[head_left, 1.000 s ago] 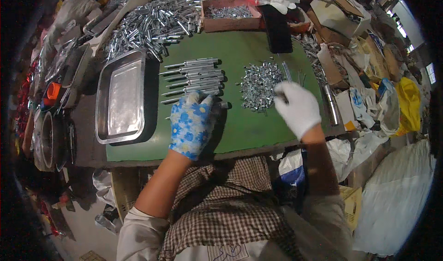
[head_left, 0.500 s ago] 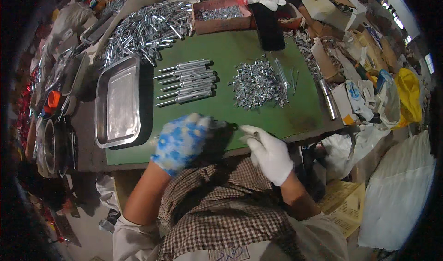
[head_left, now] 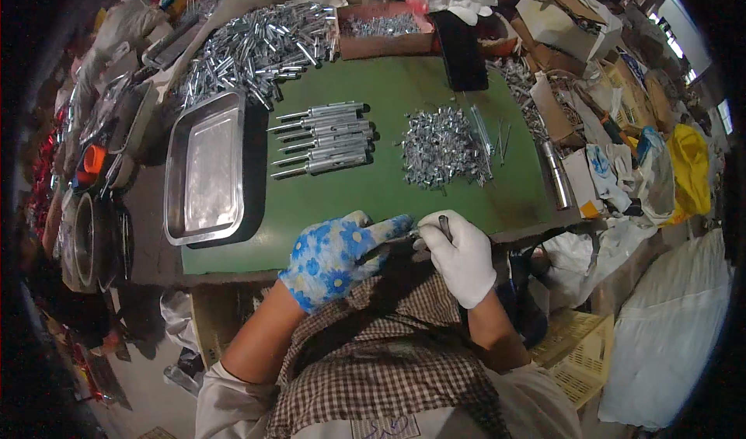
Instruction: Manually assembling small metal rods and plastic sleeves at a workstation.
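My left hand, in a white glove with blue flowers, has its fingers pressed together and pointing right at the fingertips of my other hand. Wearing a plain white glove, my right hand pinches a dark slim metal rod, whose end sticks up beside the thumb. A small shiny bit shows where the fingertips meet, too small to name. Ahead on the green mat lies a row of silver metal tubes with thin pins, pointing left. To its right is a heap of small metal parts.
An open metal tray stands on the left. Behind it piles a mass of silver tubes. A reddish box of small parts and a black phone-like slab sit at the back. A metal cylinder lies at the mat's right edge.
My left hand has moved right, its fingers now meeting those of my right hand. A dark rod end now stands out above my right thumb. The view has shifted slightly.
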Tool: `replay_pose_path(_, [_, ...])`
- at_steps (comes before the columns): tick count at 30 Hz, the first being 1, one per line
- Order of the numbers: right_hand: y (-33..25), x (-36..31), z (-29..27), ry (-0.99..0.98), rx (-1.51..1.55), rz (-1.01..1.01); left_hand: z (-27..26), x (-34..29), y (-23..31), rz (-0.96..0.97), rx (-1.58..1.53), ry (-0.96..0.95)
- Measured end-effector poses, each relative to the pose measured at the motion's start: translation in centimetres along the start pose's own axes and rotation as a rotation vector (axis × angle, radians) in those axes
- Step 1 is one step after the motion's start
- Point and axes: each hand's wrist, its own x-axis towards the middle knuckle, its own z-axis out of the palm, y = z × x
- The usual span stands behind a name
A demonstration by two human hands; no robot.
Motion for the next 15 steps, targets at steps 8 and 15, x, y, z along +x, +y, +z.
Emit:
replay_pose_path(8, [-0.8,0.0,-0.5,0.027,-0.195,0.020,0.5,0.2,0.3,-0.054,-0.028,0.002])
replay_pose_path(15, [0.8,3.2,-4.0,0.406,-0.686,-0.112,1.3,0.9,2.3,-0.165,0.148,-0.022])
